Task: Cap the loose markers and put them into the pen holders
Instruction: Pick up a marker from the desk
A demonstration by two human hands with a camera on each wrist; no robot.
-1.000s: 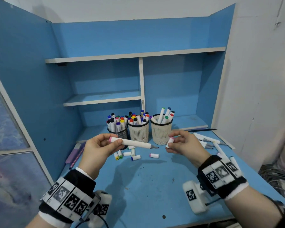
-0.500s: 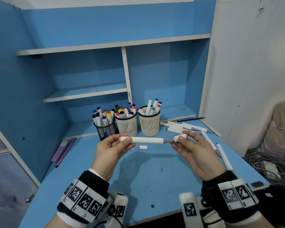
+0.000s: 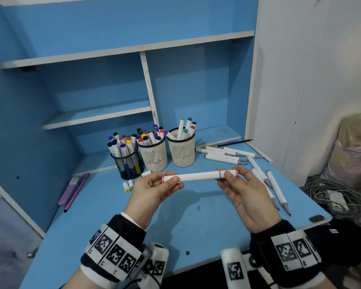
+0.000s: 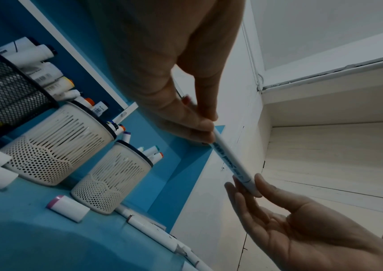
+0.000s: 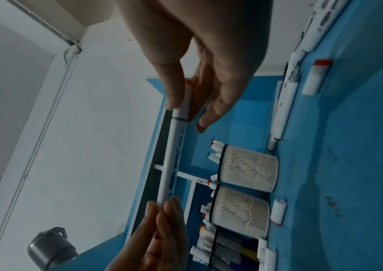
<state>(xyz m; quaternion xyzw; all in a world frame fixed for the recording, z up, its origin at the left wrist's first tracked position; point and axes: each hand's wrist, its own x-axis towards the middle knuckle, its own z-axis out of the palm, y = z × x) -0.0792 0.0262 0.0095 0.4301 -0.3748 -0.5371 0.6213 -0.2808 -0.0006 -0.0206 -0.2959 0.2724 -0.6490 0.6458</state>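
A white marker [image 3: 199, 176] with pink ends lies level above the blue desk [image 3: 196, 226], held between both hands. My left hand [image 3: 172, 177] pinches its left end; in the left wrist view this hand [image 4: 205, 128] grips the marker [image 4: 230, 161] from above. My right hand [image 3: 227, 174] pinches the capped right end, where a seam line shows; the right wrist view shows that hand [image 5: 181, 97] on the marker [image 5: 174, 155]. Behind stand a black mesh holder [image 3: 129, 163] and two cream holders [image 3: 153, 157] [image 3: 181, 151], all with markers in them.
Several uncapped markers [image 3: 223, 156] lie on the desk's right side, some near its edge [image 3: 277, 190]. Loose caps [image 3: 126, 186] sit in front of the black holder. Purple pens [image 3: 73, 190] lie at the left, a black pencil [image 3: 233, 142] behind. Cables [image 3: 331, 195] hang beyond the right edge.
The cap in my right hand was apart from the marker's grey tip; now it sits on the tip. Both hands and the marker have come nearer, and the head view has swung right.
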